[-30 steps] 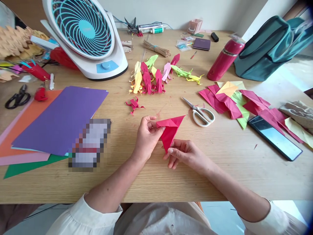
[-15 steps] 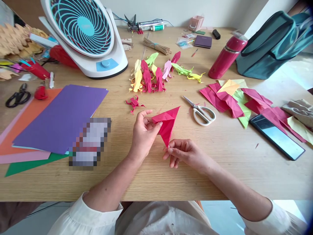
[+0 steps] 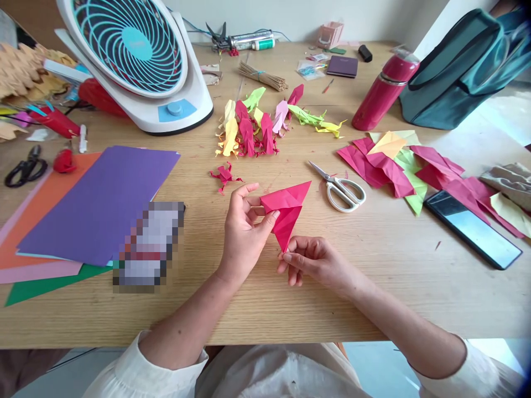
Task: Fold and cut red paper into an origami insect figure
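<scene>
A folded piece of red origami paper (image 3: 286, 213) is held between both hands above the table. My left hand (image 3: 248, 229) grips its left side, thumb on the near face and fingers behind. My right hand (image 3: 305, 258) pinches the paper's lower pointed tip between thumb and forefinger. The upper flap points up to the right, and a crease separates it from the lower triangle. Just beyond my left hand lies a small red folded paper figure (image 3: 225, 176). White-handled scissors (image 3: 342, 190) rest on the table right of the paper.
Several folded paper figures (image 3: 249, 130) stand farther back. Coloured sheets (image 3: 99, 204) and a blurred-out phone (image 3: 149, 243) lie left; a fan (image 3: 166, 110) stands behind. At right are folded paper pieces (image 3: 381, 166), a phone (image 3: 473, 229), a red bottle (image 3: 385, 91) and a teal bag (image 3: 452, 83).
The upper flap has swung away from the lower triangle on its right side, leaving a notch between them. Both hands keep their hold. The whole view has shifted slightly.
</scene>
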Available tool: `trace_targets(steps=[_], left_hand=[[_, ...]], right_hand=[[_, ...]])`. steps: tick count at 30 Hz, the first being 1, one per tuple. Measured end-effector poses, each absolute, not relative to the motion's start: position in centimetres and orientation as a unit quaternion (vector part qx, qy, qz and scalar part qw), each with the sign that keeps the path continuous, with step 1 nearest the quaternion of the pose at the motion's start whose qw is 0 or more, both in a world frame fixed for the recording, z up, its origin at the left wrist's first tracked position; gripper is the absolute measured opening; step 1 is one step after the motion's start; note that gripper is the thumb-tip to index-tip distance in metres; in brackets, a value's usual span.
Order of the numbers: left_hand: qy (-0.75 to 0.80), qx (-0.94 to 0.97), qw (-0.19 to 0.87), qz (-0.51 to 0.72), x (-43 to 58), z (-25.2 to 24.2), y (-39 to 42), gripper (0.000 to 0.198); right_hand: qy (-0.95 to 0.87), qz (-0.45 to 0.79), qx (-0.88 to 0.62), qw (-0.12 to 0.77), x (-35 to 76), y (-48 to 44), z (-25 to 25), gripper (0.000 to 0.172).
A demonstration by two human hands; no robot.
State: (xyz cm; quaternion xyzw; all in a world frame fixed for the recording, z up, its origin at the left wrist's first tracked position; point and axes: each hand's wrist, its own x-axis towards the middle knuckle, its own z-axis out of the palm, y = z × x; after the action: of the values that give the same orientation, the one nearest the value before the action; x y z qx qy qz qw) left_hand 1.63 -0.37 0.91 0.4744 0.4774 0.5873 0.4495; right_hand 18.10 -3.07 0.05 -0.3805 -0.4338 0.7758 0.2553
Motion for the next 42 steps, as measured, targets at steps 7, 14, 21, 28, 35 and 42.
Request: trace_targets(steps=[7,14,21,28,35,42], left_hand=[[0.472,0.486,0.438,0.591,2.0,0.5,-0.5,0.057],[0.483,0.442,0.539,0.531,2.2,0.2,-0.8,0.063],[0.471,0.469,0.613,0.427,2.4,0.1,-1.2,0.033],[0.513,0.574,0.491,0.408,1.9,-0.4,-0.8,0.017],[0.522,0.634,0.410,0.396,2.0,-1.0,-0.6,0.009],[0.482,0.737,0.317,0.353,2.3,-2.2,-1.1,0.011]], right_hand=[[-0.434,0.772,-0.377,0.270,18.1,-3.1,0.0,0.038],[-0.438,0.763,-0.377,0.289,18.2,-3.2,-0.1,0.036],[-0.449,0.754,-0.376,0.300,18.0,-3.0,-0.5,0.042],[-0.479,0.798,-0.314,0.186,19.8,-3.3,1.5,0.038],[-0.614,0.397,-0.529,0.432,24.6,0.5,1.1,0.021],[-0.733,0.114,-0.600,0.300,24.0,5.1,-0.7,0.027]])
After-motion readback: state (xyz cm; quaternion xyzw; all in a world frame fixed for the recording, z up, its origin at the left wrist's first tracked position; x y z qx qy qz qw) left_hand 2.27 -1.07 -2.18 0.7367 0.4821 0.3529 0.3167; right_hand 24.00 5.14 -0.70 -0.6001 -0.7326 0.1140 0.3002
